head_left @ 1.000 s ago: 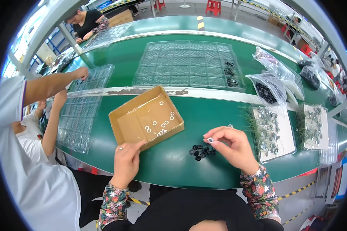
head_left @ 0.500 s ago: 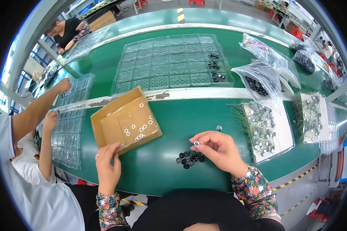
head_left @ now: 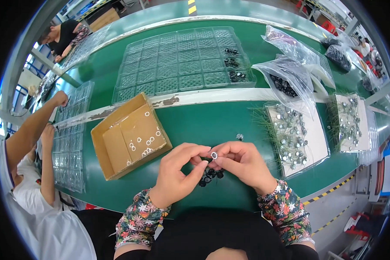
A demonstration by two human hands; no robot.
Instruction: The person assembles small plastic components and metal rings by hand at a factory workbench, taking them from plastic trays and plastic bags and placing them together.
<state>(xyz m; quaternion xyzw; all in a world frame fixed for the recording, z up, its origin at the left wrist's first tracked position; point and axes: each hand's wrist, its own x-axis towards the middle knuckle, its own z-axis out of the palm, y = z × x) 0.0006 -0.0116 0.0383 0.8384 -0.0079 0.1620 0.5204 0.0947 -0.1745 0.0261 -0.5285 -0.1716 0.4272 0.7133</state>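
Note:
My right hand (head_left: 242, 164) pinches a small round part with a white rim (head_left: 214, 155) between thumb and fingers. Close beside it, my left hand (head_left: 177, 171) has its fingers curled into a pinch, the tips almost meeting the right fingertips; anything between them is too small to make out. Under both hands lies a loose pile of small round black parts (head_left: 209, 177), partly covered by the fingers. To the left, a shallow cardboard box (head_left: 112, 151) holds several thin white rings (head_left: 150, 141). One small clear-and-dark piece (head_left: 239, 137) lies beyond my right hand.
A clear compartment tray (head_left: 177, 60) lies across the far side, black parts in its right cells. An open plastic bag (head_left: 286, 73) of black parts stands far right. Nearer are boards (head_left: 318, 143) bearing wired pieces. On the left, a co-worker's arm (head_left: 30, 119) reaches over another tray (head_left: 69, 164).
My left hand has left the cardboard box and come right to meet my right hand. The right hand still holds the round part, and the whole view has shifted slightly.

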